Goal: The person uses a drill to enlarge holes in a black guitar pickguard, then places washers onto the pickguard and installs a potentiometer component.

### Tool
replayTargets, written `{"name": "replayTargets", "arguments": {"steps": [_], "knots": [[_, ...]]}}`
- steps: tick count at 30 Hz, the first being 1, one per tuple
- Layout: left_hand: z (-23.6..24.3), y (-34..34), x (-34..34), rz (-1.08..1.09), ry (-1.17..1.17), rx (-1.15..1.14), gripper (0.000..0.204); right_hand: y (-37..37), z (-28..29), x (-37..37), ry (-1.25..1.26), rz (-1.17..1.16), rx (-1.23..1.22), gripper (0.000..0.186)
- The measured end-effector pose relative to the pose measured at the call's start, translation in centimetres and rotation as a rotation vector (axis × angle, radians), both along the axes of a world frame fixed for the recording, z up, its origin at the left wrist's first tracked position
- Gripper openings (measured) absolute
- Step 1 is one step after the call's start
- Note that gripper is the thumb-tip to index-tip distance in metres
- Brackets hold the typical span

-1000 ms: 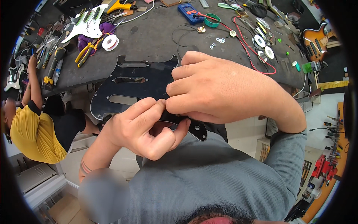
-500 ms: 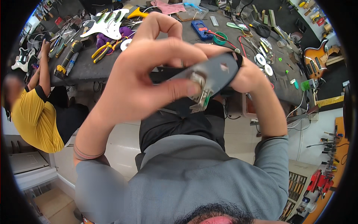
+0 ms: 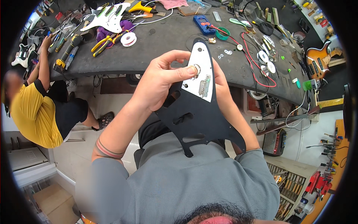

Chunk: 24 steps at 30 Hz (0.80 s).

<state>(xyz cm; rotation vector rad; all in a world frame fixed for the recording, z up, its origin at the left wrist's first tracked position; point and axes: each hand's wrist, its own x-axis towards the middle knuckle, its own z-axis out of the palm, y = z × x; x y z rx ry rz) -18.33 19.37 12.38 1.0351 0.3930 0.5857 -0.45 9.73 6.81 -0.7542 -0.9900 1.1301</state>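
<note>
A black guitar pickguard (image 3: 201,125) is held up in front of me, its foil-covered patch (image 3: 198,56) facing up. My left hand (image 3: 158,80) grips its left edge, the thumb pressing on a round metal potentiometer (image 3: 197,67) set in the foil. Just below that part sits a metal selector switch (image 3: 204,86). Behind the right edge, my right hand (image 3: 220,84) supports the pickguard; its fingers are mostly hidden. Slots for pickups show as openings in the black plate.
Across the dark workbench (image 3: 164,35) lie a white pickguard (image 3: 108,20), yellow-handled pliers (image 3: 100,45), a solder spool (image 3: 128,39), a blue multimeter (image 3: 202,24) and red cables (image 3: 255,72). At the left, a person in yellow (image 3: 35,119) sits by the bench. A sunburst guitar (image 3: 317,58) stands right.
The pickguard has turned from a steep, edge-on tilt to show its foil side. Both hands have shifted with it, and my left thumb now presses on the potentiometer.
</note>
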Motion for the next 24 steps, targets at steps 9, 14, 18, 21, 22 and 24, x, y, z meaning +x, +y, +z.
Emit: {"name": "replayTargets", "arguments": {"steps": [9, 14, 18, 21, 22, 24], "knots": [[-0.5, -0.8, 0.5, -0.049, -0.107, 0.015, 0.046, -1.4, 0.0, -1.0, -0.133, -0.147, 0.197, 0.02], [-0.3, -0.8, 0.5, -0.12, -0.137, 0.011, 0.048, -2.1, 2.2, 0.3, -0.245, -0.116, 0.049, 0.028], [-0.1, -1.3, 0.6, -0.147, -0.184, 0.061, 0.052, -2.4, 2.5, 2.7, -0.144, 0.091, -0.109, 0.034], [-0.6, -1.0, 0.5, -0.105, -0.224, 0.008, 0.053, -2.2, 3.6, 1.3, -0.245, 0.014, -0.176, 0.029], [-0.8, -0.8, 0.4, -0.12, -0.226, 0.031, 0.055, -2.0, 3.1, 0.9, -0.305, -0.086, 0.022, 0.024], [-0.9, -0.8, 0.7, -0.129, -0.241, 0.013, 0.052, -1.5, 1.8, 0.9, -0.45, -0.23, 0.315, 0.023]]}}
